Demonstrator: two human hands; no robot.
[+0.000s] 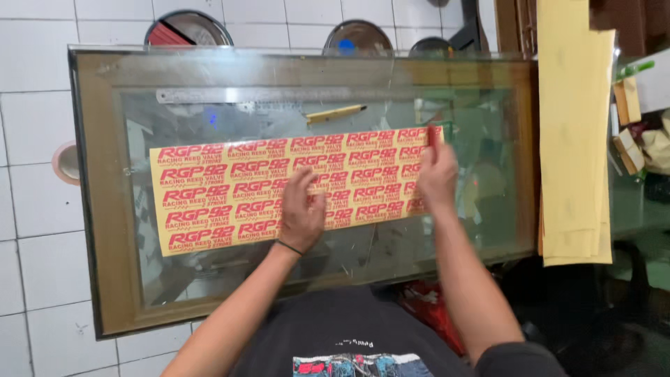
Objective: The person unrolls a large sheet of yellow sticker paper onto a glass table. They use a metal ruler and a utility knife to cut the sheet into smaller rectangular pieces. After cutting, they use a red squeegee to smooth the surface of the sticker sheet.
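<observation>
Sticker sheet (230, 192) lies flat mid glass table (98, 209). Left hand (301, 209) pressed flat on it, fingers spread. Right hand (437, 174) at sheet's right edge, pinching small red tool (432, 135). Ruler (251, 95), knife (336, 112) beyond sheet.

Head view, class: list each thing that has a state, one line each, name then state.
Sticker sheet: flat on the glass, pressed down by both hands.
Left hand: palm down, fingers spread on the sheet.
Right hand: grip closed on a small red tool at the sheet's right end.
Ruler: lying flat, untouched.
Pencil-like tool: lying loose, untouched.
</observation>
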